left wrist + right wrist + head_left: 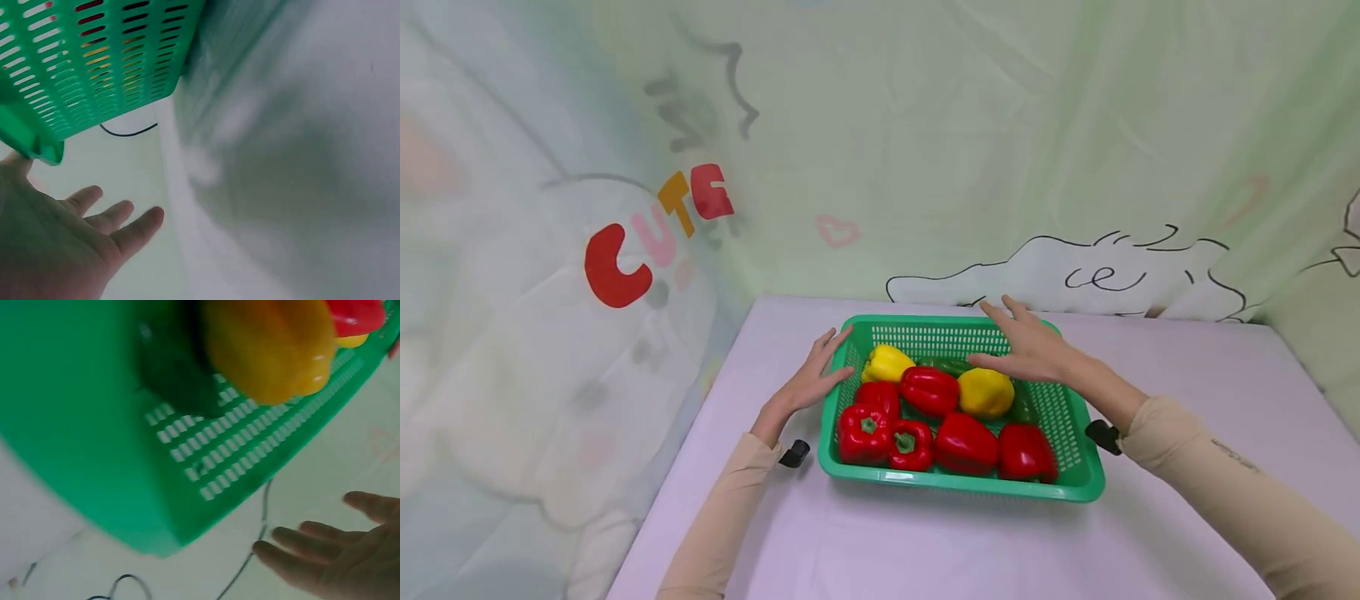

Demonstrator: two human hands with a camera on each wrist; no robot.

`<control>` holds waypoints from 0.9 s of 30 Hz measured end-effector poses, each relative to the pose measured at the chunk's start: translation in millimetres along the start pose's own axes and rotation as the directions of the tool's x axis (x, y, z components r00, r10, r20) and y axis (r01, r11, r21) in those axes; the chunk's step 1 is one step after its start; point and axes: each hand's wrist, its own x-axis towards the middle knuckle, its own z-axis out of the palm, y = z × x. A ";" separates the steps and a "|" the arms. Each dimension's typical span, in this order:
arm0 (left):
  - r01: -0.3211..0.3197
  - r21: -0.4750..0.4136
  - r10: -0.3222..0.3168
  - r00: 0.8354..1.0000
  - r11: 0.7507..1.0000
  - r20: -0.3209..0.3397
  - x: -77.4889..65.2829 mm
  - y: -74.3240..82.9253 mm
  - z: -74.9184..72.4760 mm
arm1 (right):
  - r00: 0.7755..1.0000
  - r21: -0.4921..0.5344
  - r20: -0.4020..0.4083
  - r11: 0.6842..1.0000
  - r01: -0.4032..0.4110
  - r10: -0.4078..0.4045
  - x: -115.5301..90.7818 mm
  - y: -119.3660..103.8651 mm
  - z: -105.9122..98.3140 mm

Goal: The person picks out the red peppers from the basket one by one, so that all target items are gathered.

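Note:
A green plastic basket [887,477] with slotted walls stands on the table. Inside lie several red bell peppers [966,442], a yellow bell pepper [887,364] at the back left and a darker yellow one [986,393] right of centre. Dark green vegetables [1024,406] show partly behind them; their kind is hard to tell. My left hand [808,379] is at the basket's left rim with fingers spread; in the left wrist view its thumb meets the rim. Over the back right part of the basket, my right hand [1033,346] has its fingers extended and holds nothing.
A pale lilac cloth covers the table [880,550]. Printed fabric walls [865,150] rise behind it and on the left, close to the table's edges. Each wrist carries a small black camera, such as the left wrist camera [795,454].

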 end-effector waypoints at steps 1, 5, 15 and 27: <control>-0.015 -0.033 0.014 1.000 0.999 -0.004 0.4 -1.2 0.9 | 1.000 0.004 0.008 1.000 0.010 -0.010 1.3 -5.7 -0.7; -0.057 -0.167 0.055 0.998 0.984 -0.013 -0.9 -3.4 5.0 | 0.997 0.030 0.049 0.998 0.055 -0.057 8.0 -31.0 5.4; -0.129 -0.380 0.144 0.989 0.916 0.013 -9.3 27.0 6.7 | 0.931 0.161 0.252 0.960 0.228 -0.263 10.1 -91.6 45.0; -0.129 -0.529 0.132 0.991 0.838 -0.033 0.5 -7.6 28.1 | 0.878 0.136 0.336 0.940 0.312 -0.340 8.2 -109.2 74.1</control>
